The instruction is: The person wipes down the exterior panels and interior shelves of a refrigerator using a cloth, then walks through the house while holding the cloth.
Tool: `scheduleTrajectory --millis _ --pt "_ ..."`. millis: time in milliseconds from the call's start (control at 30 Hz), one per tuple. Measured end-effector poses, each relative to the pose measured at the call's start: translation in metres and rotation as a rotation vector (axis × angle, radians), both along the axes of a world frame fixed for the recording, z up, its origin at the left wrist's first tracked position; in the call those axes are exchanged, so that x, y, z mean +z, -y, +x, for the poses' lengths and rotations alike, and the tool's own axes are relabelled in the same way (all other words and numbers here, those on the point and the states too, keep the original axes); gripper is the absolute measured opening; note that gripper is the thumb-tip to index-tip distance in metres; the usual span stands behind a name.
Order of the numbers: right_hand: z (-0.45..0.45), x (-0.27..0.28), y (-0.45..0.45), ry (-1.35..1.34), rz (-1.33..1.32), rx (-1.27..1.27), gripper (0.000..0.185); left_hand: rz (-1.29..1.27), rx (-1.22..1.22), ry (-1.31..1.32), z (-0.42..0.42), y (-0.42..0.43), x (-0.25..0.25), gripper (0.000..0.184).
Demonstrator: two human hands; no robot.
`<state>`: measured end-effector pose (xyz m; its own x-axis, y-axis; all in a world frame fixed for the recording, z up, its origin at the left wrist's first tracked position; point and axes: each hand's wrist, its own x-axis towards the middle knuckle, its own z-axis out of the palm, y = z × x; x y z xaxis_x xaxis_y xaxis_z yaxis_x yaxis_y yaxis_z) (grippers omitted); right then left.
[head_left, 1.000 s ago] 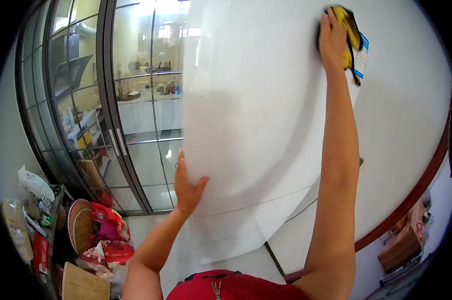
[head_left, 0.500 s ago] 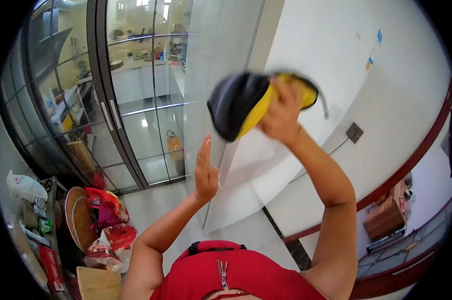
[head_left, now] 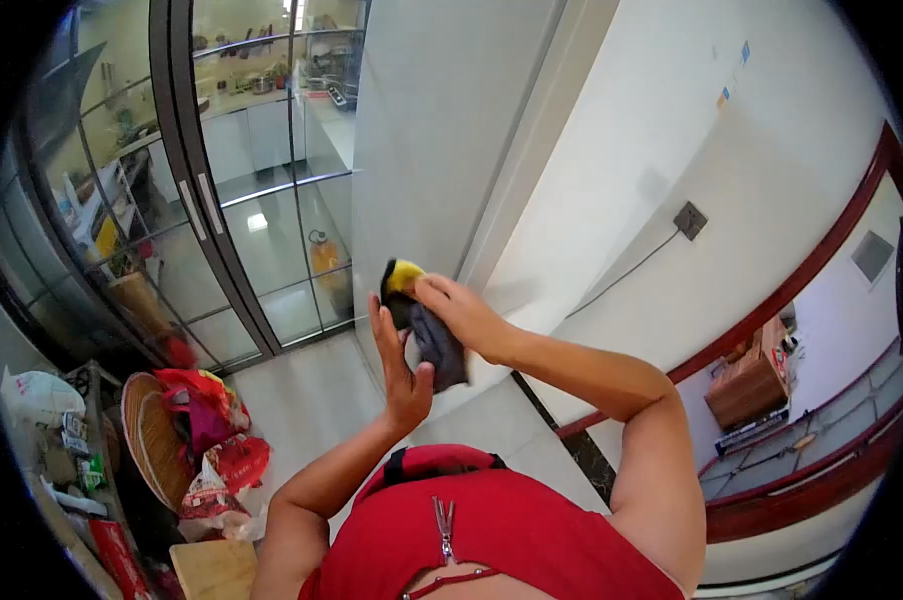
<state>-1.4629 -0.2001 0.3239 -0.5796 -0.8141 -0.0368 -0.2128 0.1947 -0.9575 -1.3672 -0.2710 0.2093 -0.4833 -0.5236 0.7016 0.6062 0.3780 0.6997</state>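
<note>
A black and yellow cloth (head_left: 438,345) hangs bunched between my two hands, in front of a tall white panel (head_left: 442,130). My right hand (head_left: 462,312) is closed on its upper part, near the yellow edge. Against the cloth's left side rests my left hand (head_left: 402,370), its fingers pointing up and the thumb apart. Part of the cloth is hidden behind my fingers.
Glass doors (head_left: 262,200) with dark frames stand at the left, a kitchen behind them. At the lower left are a shelf (head_left: 102,440), a round woven basket (head_left: 152,440) and red bags (head_left: 237,465). A socket (head_left: 690,221) with a cord is on the right wall.
My right hand has come down from the upper part of the white panel with the cloth, towards my left hand. The cloth is now bunched between both hands, and the view has tilted down.
</note>
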Motion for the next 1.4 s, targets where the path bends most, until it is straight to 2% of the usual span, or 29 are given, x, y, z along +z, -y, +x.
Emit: scheduleTrajectory --millis 33,67,133,167,233,267,333,367,400,433,467,500,533,567,633,667,733,800,967,1033,1067,1133,1200,1233,1267,1333,1400 --pt "0.003 0.000 0.008 0.256 -0.123 -0.027 0.044 -0.054 0.074 0.002 -0.002 0.003 0.005 0.082" --pt "0.003 -0.002 0.014 0.354 -0.148 0.027 0.058 -0.109 0.152 0.002 -0.006 0.008 0.009 0.083" --pt "0.013 0.011 0.015 0.159 -0.160 0.112 0.063 -0.168 0.293 -0.067 -0.015 0.014 0.021 0.078" --pt "0.019 0.021 0.017 0.061 -0.167 0.156 0.066 -0.164 0.291 -0.066 -0.021 0.017 0.024 0.074" --pt "0.018 0.051 0.010 -0.650 0.125 0.225 0.067 -0.157 0.280 -0.055 -0.032 0.023 0.027 0.066" --pt "0.012 0.066 0.004 -0.994 0.280 0.255 0.068 -0.153 0.237 -0.078 -0.040 0.028 0.038 0.054" --pt "-0.006 0.087 -0.006 -1.551 0.144 -0.002 0.063 -0.176 0.197 -0.176 -0.060 0.038 0.064 0.051" --pt "-0.014 0.114 -0.011 -1.627 -0.068 -0.106 0.053 0.008 0.173 -0.099 -0.076 0.038 0.087 0.051" --pt "-0.024 0.132 -0.020 -1.725 -0.234 -0.330 0.048 0.102 0.130 -0.216 -0.085 0.041 0.118 0.053" --pt "-0.038 0.156 -0.026 -1.623 -0.439 -0.412 0.045 0.089 0.113 -0.283 -0.099 0.047 0.146 0.054" --pt "-0.060 0.175 -0.032 -1.690 -0.564 -0.503 0.039 0.032 0.077 -0.350 -0.112 0.052 0.168 0.054" --pt "-0.080 0.187 -0.040 -1.937 -0.552 -0.625 0.043 -0.118 0.123 -0.406 -0.126 0.055 0.191 0.052" --pt "-0.086 0.195 -0.031 -1.957 -0.483 -1.093 0.046 -0.217 0.159 -0.328 -0.135 0.051 0.203 0.056" --pt "-0.106 0.206 -0.042 -2.024 -0.661 -0.842 0.048 -0.355 0.106 -0.277 -0.151 0.052 0.211 0.061" --pt "-0.146 0.201 -0.032 -2.023 -0.594 -0.876 0.050 -0.269 0.040 -0.229 -0.174 0.030 0.194 0.051" --pt "-0.153 0.194 -0.033 -1.940 -0.657 -0.804 0.050 -0.349 0.114 -0.275 -0.174 0.028 0.174 0.052" --pt "-0.158 0.184 -0.027 -1.777 -0.778 -0.676 0.051 -0.367 0.087 -0.222 -0.174 0.034 0.134 0.057" --pt "-0.161 0.183 -0.027 -1.787 -0.791 -0.650 0.051 -0.362 0.037 -0.127 -0.166 0.036 0.077 0.063" --pt "-0.163 0.181 -0.024 -1.742 -0.842 -0.638 0.049 -0.199 -0.033 0.190 -0.135 0.011 -0.118 0.064" --pt "-0.164 0.181 -0.025 -1.749 -0.835 -0.627 0.049 -0.131 -0.050 0.324 -0.120 0.001 -0.149 0.059" --pt "-0.164 0.182 -0.026 -1.751 -0.825 -0.628 0.049 -0.102 -0.028 0.303 -0.119 -0.004 -0.155 0.054" --pt "-0.163 0.180 -0.029 -1.755 -0.806 -0.632 0.048 -0.043 -0.008 0.232 -0.118 -0.009 -0.125 0.050" --pt "-0.163 0.180 -0.029 -1.736 -0.820 -0.636 0.048 -0.037 0.068 0.132 -0.115 -0.017 -0.062 0.044" --pt "-0.163 0.180 -0.029 -1.727 -0.822 -0.638 0.048 -0.073 0.103 0.011 -0.118 -0.020 -0.031 0.044" --pt "-0.166 0.180 -0.028 -1.745 -0.862 -0.612 0.048 -0.238 0.183 -0.047 -0.116 -0.017 0.005 0.046" --pt "-0.161 0.179 -0.029 -1.728 -0.833 -0.658 0.048 -0.413 0.234 -0.142 -0.120 -0.019 0.061 0.069" --pt "-0.159 0.179 -0.030 -1.738 -0.819 -0.696 0.047 -0.459 0.300 -0.117 -0.136 -0.018 0.075 0.080"
